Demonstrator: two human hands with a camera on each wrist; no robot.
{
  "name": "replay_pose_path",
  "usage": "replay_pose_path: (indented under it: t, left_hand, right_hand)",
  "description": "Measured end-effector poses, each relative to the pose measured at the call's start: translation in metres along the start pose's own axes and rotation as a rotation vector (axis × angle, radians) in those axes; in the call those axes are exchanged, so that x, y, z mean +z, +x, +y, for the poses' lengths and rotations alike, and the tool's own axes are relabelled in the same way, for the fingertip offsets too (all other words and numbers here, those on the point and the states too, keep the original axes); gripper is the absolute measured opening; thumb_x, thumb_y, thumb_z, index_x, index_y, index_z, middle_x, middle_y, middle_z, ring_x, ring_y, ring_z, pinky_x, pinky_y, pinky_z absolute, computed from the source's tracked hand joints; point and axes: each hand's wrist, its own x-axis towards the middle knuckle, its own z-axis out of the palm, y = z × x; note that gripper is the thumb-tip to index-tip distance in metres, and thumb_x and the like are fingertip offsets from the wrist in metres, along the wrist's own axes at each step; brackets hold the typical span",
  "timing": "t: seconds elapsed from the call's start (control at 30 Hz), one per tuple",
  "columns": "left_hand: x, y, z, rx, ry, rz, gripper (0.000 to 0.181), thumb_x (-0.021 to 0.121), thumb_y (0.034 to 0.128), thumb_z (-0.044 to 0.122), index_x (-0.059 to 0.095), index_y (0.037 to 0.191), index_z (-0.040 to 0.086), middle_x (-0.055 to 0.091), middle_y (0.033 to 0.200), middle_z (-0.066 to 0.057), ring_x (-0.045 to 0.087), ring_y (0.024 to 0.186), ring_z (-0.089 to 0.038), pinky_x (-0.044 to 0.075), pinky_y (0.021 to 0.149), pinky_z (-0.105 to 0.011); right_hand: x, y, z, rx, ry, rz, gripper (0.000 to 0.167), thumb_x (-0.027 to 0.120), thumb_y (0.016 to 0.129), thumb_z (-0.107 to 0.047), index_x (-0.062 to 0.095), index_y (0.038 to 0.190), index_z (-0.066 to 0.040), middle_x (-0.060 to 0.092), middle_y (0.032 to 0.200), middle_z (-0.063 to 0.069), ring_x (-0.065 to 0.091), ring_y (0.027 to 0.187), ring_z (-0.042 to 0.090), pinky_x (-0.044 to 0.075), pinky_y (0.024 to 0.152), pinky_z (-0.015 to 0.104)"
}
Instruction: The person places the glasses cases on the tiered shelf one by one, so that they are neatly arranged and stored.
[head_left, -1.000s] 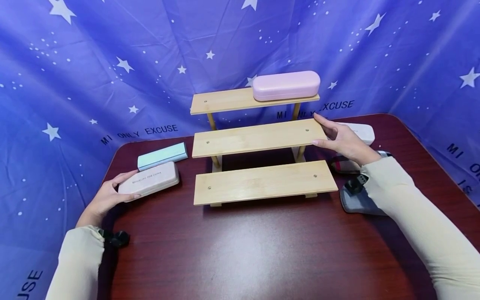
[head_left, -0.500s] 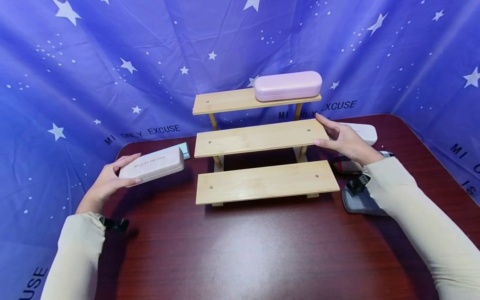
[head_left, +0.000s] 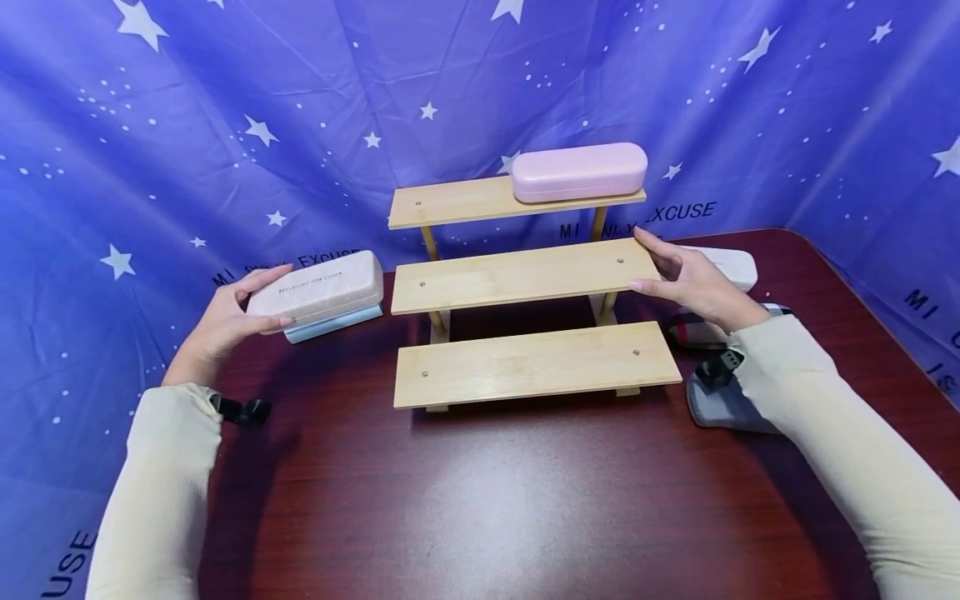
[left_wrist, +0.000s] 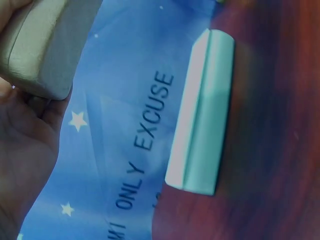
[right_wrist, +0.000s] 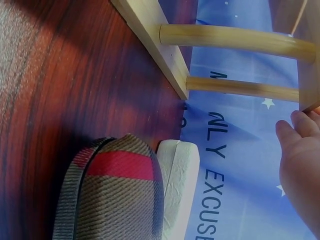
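The left hand (head_left: 228,321) grips the left end of a whitish case with printed lettering (head_left: 322,289), held up above the table. Beneath and partly behind that case, in the head view, is a light blue case (head_left: 333,323); the left wrist view shows the same blue case (left_wrist: 207,115) lying on the table. The right hand (head_left: 693,279) pinches the right end of the middle board of a three-tier wooden rack (head_left: 517,275). On the right part of the rack's top board sits a pink case (head_left: 579,172).
To the right of the rack lie a white case (head_left: 727,267), a plaid case (right_wrist: 120,195) and a dark grey flat case (head_left: 723,408), partly hidden by the right arm. A blue star-patterned curtain (head_left: 337,125) stands behind the table (head_left: 480,500).
The left hand has lifted the whitish case off the table and moved it up and slightly right, over the light blue case. The right hand stays on the rack; the head view has shifted slightly.
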Motion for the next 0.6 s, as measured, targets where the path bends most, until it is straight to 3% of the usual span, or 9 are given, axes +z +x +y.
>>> replay_pose_path:
  t: [0.3, 0.6]
  left_hand:
    - [0.011, 0.027, 0.022, 0.045, -0.071, -0.017, 0.068, 0.070, 0.0698, -0.014, 0.052, 0.133, 0.001, 0.058, 0.121, 0.004, 0.054, 0.095, -0.010, 0.044, 0.074, -0.016]
    - [0.017, 0.060, 0.047, 0.048, -0.130, -0.016, 0.065, 0.070, 0.0698, -0.014, 0.058, 0.130, 0.008, 0.061, 0.117, 0.005, 0.055, 0.092, -0.011, 0.046, 0.072, -0.017]
  right_hand:
    - [0.001, -0.001, -0.001, 0.012, -0.012, 0.001, 0.083, 0.067, 0.088, -0.025, 0.014, 0.151, -0.027, 0.013, 0.157, 0.006, 0.017, 0.142, 0.024, 0.026, 0.109, 0.034]
    - [-0.001, 0.000, -0.001, -0.009, -0.020, -0.003, 0.082, 0.066, 0.089, -0.024, 0.013, 0.151, -0.024, 0.014, 0.157, 0.007, 0.019, 0.142, 0.024, 0.031, 0.106, 0.023]
